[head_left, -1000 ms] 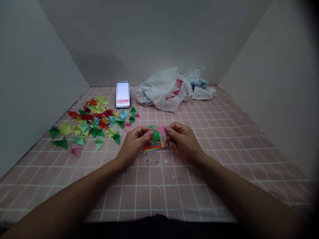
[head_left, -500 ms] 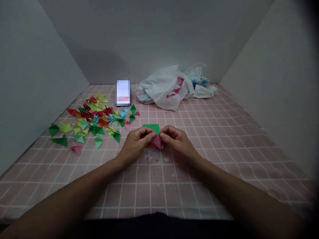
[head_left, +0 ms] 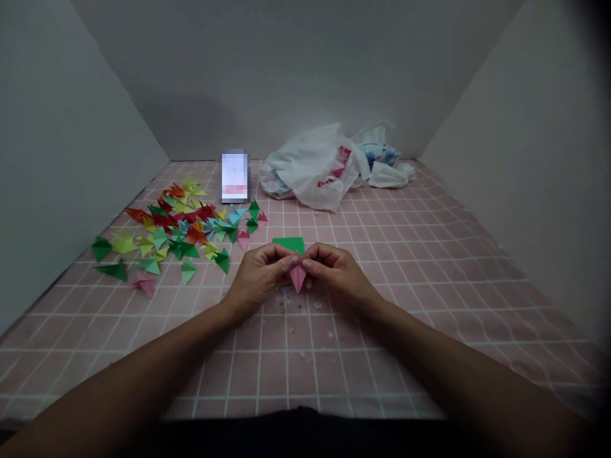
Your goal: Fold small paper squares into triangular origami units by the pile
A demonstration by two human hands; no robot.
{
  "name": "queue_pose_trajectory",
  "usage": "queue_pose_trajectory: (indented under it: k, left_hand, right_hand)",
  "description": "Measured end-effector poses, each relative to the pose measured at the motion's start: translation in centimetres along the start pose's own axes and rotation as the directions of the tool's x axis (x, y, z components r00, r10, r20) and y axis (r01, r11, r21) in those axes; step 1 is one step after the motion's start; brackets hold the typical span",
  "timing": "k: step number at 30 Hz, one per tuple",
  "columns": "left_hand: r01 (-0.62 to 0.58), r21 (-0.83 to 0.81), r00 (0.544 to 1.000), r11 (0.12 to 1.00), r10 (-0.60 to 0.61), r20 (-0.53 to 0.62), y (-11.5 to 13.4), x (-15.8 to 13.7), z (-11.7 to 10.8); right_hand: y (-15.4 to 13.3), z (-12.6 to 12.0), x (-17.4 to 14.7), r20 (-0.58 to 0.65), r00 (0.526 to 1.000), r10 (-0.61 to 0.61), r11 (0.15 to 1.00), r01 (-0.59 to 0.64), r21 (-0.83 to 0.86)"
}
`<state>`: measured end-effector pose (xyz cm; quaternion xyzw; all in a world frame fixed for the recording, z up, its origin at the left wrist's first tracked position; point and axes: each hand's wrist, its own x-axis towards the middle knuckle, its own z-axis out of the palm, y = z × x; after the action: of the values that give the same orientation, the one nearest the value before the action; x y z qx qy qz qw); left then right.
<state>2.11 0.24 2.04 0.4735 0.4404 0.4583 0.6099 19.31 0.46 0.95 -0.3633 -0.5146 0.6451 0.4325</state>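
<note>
A small piece of folded pink origami paper (head_left: 298,277) is pinched between my two hands, its pointed end aimed down toward me. My left hand (head_left: 261,272) grips its left side between thumb and fingers. On the right side, my right hand (head_left: 337,272) is closed on it with the thumb against the paper. Beneath and behind the hands lies a stack of coloured paper squares (head_left: 288,243), green on top, with orange, yellow and purple edges peeking out below. The hands cover most of that stack.
Many folded paper cranes (head_left: 181,232) in several colours spread over the left of the pink checked tablecloth (head_left: 429,267). A lit phone or tablet (head_left: 234,178) stands behind them. White plastic bags (head_left: 317,168) lie at the back. Tiny scraps (head_left: 317,305) dot the cloth near my hands.
The folded pink paper has turned from slanting right to pointing straight down toward me. My right thumb has shifted slightly left along its top; both hands stay closed on it.
</note>
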Motion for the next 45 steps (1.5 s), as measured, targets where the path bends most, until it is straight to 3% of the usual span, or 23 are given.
queue_pose_trajectory:
  k: [6,10,16,19,24,34,41,45]
  left_hand:
    - [0.023,0.020,0.999,1.000,-0.023,0.033,0.07,0.03,-0.01]
    - [0.015,0.070,0.999,0.997,-0.017,0.031,0.05,-0.14,0.09]
    - [-0.156,0.303,0.988,0.940,0.149,0.045,0.35,-0.45,0.19]
    - [-0.201,0.356,0.979,0.913,0.194,0.058,0.52,-0.51,0.15]
    - [-0.167,0.275,0.986,0.947,0.167,0.024,0.37,-0.46,0.09]
    - [-0.101,0.184,0.994,0.978,0.107,-0.028,-0.22,-0.46,0.16]
    - [-0.024,0.080,1.000,0.997,0.023,0.016,-0.03,-0.29,0.43]
    - [-0.040,0.002,0.999,0.999,0.040,-0.007,-0.18,-0.22,0.34]
  right_hand:
    - [-0.23,0.11,-0.03,-0.006,1.000,0.009,0.999,-0.009,-0.051]
    - [-0.63,0.43,-0.06,-0.070,0.995,-0.066,0.972,0.048,-0.229]
    - [-0.69,0.70,-0.16,-0.113,0.978,-0.173,0.894,0.107,-0.436]
    - [-0.63,0.70,-0.21,-0.084,0.986,-0.143,0.914,0.098,-0.394]
    - [-0.71,0.74,-0.32,-0.011,0.998,-0.069,0.953,0.063,-0.297]
    - [-0.52,0.83,-0.41,0.009,1.000,-0.016,0.972,0.018,-0.236]
    - [-0.71,0.91,-0.41,-0.038,0.999,-0.004,0.985,-0.002,-0.174]
    - [-0.57,0.92,-0.53,-0.014,1.000,0.017,0.991,-0.019,-0.130]
